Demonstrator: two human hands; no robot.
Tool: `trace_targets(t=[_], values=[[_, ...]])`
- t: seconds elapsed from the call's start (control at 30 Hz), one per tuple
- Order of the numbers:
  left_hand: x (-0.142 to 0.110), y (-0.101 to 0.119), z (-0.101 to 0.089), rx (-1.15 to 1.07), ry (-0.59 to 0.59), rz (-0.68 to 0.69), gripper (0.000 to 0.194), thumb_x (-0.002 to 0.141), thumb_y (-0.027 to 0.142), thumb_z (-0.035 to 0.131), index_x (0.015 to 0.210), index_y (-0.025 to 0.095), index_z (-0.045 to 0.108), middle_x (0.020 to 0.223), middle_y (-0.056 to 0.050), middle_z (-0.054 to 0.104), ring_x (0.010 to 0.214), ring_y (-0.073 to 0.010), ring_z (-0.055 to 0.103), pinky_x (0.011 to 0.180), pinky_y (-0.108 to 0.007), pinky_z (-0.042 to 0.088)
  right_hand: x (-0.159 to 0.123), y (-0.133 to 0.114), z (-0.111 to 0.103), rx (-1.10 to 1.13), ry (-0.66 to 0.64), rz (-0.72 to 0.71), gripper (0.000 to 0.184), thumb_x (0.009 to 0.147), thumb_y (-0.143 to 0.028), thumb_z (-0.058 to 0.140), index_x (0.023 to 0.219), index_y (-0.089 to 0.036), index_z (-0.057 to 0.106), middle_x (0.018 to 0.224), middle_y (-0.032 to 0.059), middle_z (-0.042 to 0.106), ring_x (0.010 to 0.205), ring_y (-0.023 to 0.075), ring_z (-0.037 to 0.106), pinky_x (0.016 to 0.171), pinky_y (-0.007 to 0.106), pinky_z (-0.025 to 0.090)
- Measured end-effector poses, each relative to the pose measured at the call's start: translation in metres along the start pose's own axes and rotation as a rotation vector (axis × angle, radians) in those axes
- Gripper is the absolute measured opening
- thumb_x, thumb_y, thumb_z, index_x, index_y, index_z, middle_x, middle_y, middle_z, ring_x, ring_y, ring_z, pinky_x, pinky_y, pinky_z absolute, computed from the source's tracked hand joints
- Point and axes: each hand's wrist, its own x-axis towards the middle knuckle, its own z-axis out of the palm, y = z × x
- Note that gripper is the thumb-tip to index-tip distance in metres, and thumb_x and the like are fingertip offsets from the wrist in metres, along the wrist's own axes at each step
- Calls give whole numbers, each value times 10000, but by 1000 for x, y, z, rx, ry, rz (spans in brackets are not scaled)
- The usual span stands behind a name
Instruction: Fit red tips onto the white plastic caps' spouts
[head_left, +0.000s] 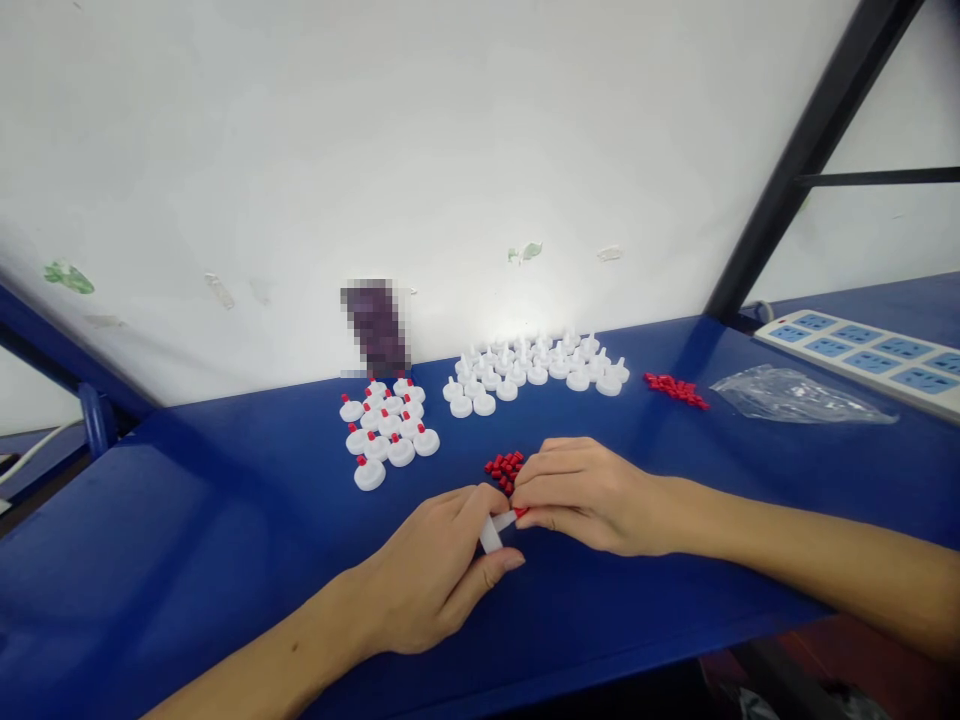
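Between thumb and fingers, my left hand [442,565] grips a white nozzle cap [491,535], its thin spout tilted toward the right. My right hand [589,497] pinches a small red tip cap [521,511] at the end of that spout. Just behind my right fingertips lies a small pile of red tip caps [503,466], partly covered by the hand. To the left stand several white nozzle caps with red tips [400,452]. Farther back is a group of white nozzle caps with bare spouts [507,388].
More red tip caps [675,390] lie at the back right, beside a clear plastic bag [799,396]. A white power strip [862,350] with blue sockets sits beyond it. A blurred dark purple object [377,325] is by the wall. The blue table's [225,560] front edge runs below my hands.
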Motion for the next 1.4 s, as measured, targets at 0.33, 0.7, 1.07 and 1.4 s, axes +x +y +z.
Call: trace_targets(t=[0.33,0.7,1.07,1.4], values=[[0,1,4,23,1,-51,85,1011,274,391,1023,201,432,902,-25,554,748,-184,503,683,-321,415,3,-4,-4,145,-69,140,168,989,-217,519,962,-137,665,861,43,696,758,141,581,745,301,439],[2,-3,8,73,47,-53,41,1010,241,392,1033,207,400,949,-44,543,802,-201,505,679,-324,423,6,-7,-3,242,-57,292,188,980,-241,533,865,-140,642,757,2,581,661,100,498,627,225,389],[7,-6,13,410,170,92,141,1041,287,314,1033,181,407,911,-71,562,764,-215,510,641,-336,466,11,-13,-3,374,-71,451,305,992,-306,499,744,-149,581,649,-22,548,565,82,467,519,206,350],[5,-6,8,431,99,81,195,1032,315,344,1037,167,470,942,-79,594,791,-227,537,733,-384,488,5,-6,-3,74,-236,264,310,1042,-333,366,824,-175,518,741,-6,533,670,130,442,669,278,371]])
